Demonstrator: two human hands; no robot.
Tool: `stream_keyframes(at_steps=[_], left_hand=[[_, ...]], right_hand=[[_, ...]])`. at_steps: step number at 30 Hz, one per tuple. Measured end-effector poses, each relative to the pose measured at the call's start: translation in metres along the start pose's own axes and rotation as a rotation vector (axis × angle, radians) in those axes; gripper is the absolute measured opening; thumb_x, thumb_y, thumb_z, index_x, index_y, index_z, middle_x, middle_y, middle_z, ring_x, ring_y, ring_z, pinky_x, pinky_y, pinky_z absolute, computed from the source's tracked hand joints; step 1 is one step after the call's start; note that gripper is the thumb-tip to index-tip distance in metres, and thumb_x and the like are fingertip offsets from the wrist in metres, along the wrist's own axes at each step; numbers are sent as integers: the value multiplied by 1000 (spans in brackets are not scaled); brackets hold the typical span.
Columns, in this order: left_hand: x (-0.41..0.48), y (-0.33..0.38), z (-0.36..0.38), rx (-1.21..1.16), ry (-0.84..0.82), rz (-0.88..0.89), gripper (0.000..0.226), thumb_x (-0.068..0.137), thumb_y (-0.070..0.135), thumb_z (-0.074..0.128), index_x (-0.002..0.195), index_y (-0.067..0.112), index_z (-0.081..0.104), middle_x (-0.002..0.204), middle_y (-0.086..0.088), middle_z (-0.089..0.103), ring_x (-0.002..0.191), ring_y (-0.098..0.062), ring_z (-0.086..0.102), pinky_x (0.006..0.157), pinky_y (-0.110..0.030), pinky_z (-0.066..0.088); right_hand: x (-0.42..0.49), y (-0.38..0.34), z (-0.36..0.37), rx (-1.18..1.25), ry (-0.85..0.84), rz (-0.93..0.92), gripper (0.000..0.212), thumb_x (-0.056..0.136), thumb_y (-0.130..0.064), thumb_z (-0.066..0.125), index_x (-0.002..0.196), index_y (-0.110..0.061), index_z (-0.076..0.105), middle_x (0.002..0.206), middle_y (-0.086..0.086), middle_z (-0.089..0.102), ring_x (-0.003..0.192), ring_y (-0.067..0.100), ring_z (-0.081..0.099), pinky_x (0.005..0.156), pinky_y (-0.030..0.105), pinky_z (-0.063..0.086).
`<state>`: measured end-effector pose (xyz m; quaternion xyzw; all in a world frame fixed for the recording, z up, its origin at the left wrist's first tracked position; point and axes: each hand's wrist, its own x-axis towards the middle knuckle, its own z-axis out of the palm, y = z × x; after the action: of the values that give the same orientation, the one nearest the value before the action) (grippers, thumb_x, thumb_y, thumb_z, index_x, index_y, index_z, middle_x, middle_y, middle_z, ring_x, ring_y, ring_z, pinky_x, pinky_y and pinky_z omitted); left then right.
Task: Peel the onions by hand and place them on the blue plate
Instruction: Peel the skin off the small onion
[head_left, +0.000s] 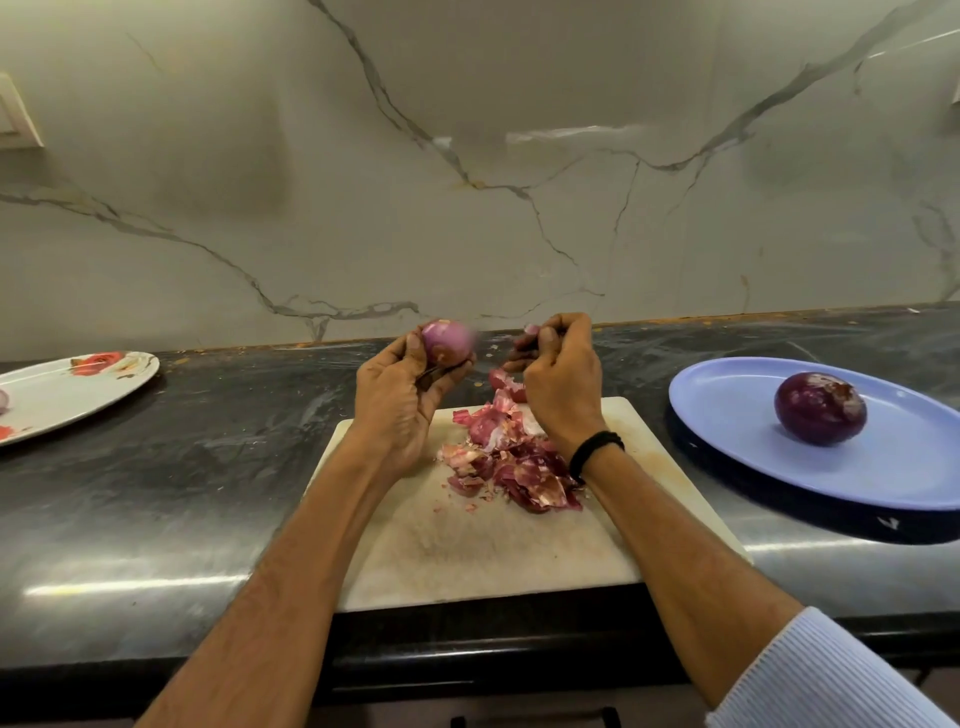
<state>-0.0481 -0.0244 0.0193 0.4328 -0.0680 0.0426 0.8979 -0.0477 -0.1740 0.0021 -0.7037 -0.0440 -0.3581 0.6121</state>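
One peeled onion (821, 408) already sits on the blue plate (727, 457), while a second onion (447, 349) — nearly bare — is clasped in the left grip (400, 400) over the heap of skins (514, 460), the right grip (561, 384) pinching a scrap of skin (522, 345) beside it.

No lettering, label, brand mark or number is legible on the round blue plastic plate (727, 405) at right, the white flower-printed plate (62, 395) at left, or the pale rectangular chopping board (467, 551) between them.
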Motion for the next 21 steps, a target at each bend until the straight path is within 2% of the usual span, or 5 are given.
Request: stream_keyframes(at_steps=[2,6,13,16,21], left_hand=[[0,0,-1,59,-21,25,23,105,9,45,104,2,68,106,-15,71,95,-31,71,85,-42,61],[-3,-5,-2,194,-82,80,22,102,2,49,106,8,70,105,-3,73,93,-16,73,91,-37,59],[-2,-5,-5,251,-108,135,23,98,-2,56,111,10,70,102,-3,75,102,-19,71,89,-29,60],[-2,-5,-6,264,-116,136,24,98,-2,56,113,10,70,102,-2,75,103,-19,70,88,-28,60],[1,-6,-8,272,-115,127,25,98,0,56,118,11,68,116,-9,70,113,-24,68,90,-30,59]], right_hand=[[0,1,-2,-100,20,-55,11,100,-5,48,103,-15,50,96,1,67,83,16,69,70,31,59],[-5,-1,2,-188,6,-171,27,89,6,56,107,-14,57,100,2,64,92,12,66,78,19,55],[-7,4,4,-299,-32,-342,6,92,-10,67,95,-15,70,89,-3,70,83,9,63,73,15,52],[-6,7,6,-323,-25,-367,6,91,-15,70,95,-15,74,89,-1,70,81,11,62,73,21,53],[-5,6,5,-324,-59,-366,16,91,-15,69,106,-14,73,99,3,67,85,10,61,75,10,47]])
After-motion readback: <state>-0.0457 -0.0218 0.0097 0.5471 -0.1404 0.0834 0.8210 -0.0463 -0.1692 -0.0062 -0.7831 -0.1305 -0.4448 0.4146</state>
